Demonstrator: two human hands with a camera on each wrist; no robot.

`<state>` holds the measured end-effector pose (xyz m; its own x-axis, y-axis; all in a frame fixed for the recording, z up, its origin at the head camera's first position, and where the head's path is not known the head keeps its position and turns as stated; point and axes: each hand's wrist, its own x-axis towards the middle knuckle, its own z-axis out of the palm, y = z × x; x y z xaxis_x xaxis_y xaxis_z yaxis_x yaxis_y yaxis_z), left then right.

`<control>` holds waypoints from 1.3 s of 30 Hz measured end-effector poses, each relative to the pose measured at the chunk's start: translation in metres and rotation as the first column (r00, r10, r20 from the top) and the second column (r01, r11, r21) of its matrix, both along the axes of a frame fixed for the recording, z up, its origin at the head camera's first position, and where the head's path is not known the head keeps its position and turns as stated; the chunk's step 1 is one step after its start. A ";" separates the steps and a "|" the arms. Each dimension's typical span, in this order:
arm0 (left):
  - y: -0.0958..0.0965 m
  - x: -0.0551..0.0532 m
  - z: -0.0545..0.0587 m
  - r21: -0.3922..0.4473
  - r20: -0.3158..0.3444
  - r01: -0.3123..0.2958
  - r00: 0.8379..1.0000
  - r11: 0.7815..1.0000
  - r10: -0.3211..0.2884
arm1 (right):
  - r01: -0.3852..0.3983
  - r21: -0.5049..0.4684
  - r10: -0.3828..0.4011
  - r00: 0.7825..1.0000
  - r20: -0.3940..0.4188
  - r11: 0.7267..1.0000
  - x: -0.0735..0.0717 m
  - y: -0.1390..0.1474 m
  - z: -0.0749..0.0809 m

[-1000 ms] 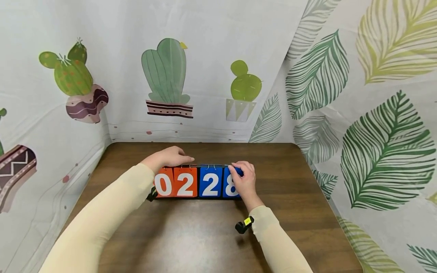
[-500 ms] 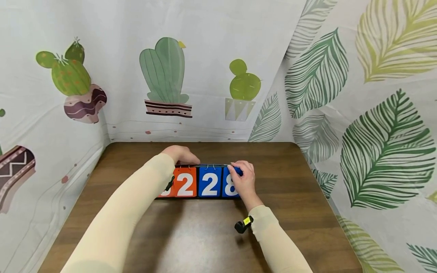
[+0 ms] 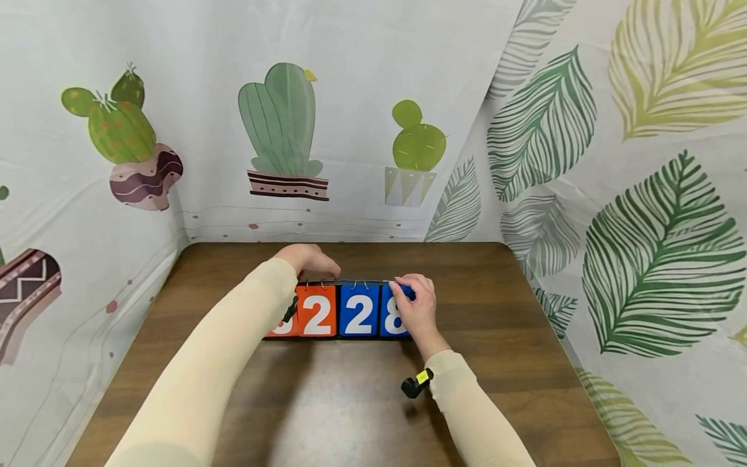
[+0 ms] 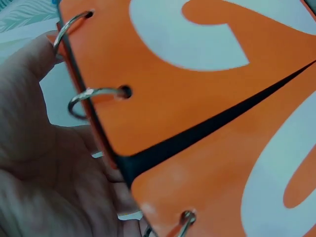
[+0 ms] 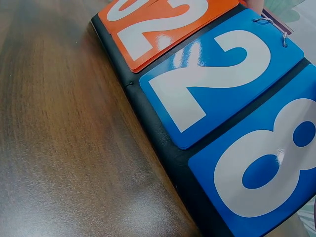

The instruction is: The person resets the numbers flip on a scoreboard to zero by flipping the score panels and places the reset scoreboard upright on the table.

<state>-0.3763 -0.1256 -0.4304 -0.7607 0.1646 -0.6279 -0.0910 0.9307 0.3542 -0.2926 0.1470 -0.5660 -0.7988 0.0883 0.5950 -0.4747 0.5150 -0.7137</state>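
Note:
A tabletop flip scoreboard [image 3: 338, 336] stands with ring-bound number cards: orange 0 and 2, blue 2 [image 5: 207, 74] and 8 [image 5: 266, 158]. At its upper right corner, my right hand [image 3: 417, 305] pinches the board with the thumb in front. My left hand [image 3: 306, 258] is behind the top edge, above the orange 2 card [image 3: 317, 310]. In the left wrist view its thumb [image 4: 37, 57] reaches a metal ring [image 4: 96, 94], with a wide gap to the fingers, whose tips are hidden behind the board. The left forearm covers part of the orange 0 card [image 3: 284, 327].
The scoreboard rests on a brown wooden table [image 3: 350, 395] with rounded back corners. Behind and beside it hang white cloths [image 3: 362, 58] printed with cacti and leaves. A small black camera [image 3: 414, 386] sits on my right wrist.
My left hand has moved right along the scoreboard's top edge, from the orange 0 towards the orange 2, then slightly up. The right hand keeps its place on the corner.

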 end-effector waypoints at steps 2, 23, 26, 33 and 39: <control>-0.001 -0.001 0.002 0.017 -0.012 -0.024 1.000 1.000 0.024 | 0.006 0.004 -0.006 1.000 -0.004 1.000 0.000 0.000 0.000; -0.011 -0.005 0.010 0.119 -0.111 -0.107 0.987 0.987 0.120 | -0.006 -0.006 0.006 1.000 0.016 1.000 0.002 0.002 0.004; -0.017 -0.008 0.013 0.189 -0.085 -0.153 0.982 0.970 0.171 | -0.011 -0.011 0.011 0.999 0.040 1.000 0.003 0.001 0.005; -0.030 -0.013 0.022 0.383 -0.019 -0.222 0.969 0.897 0.248 | -0.010 -0.010 0.010 0.999 0.046 1.000 0.004 0.000 0.005; -0.034 -0.016 0.027 0.526 0.011 -0.275 0.948 0.805 0.317 | -0.007 -0.006 0.007 0.999 0.041 1.000 0.004 0.000 0.005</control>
<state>-0.3924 -0.1599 -0.4034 -0.8656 0.2064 -0.4562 -0.2867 0.5427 0.7895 -0.2882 0.1467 -0.5613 -0.8231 0.0855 0.5614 -0.4489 0.5077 -0.7354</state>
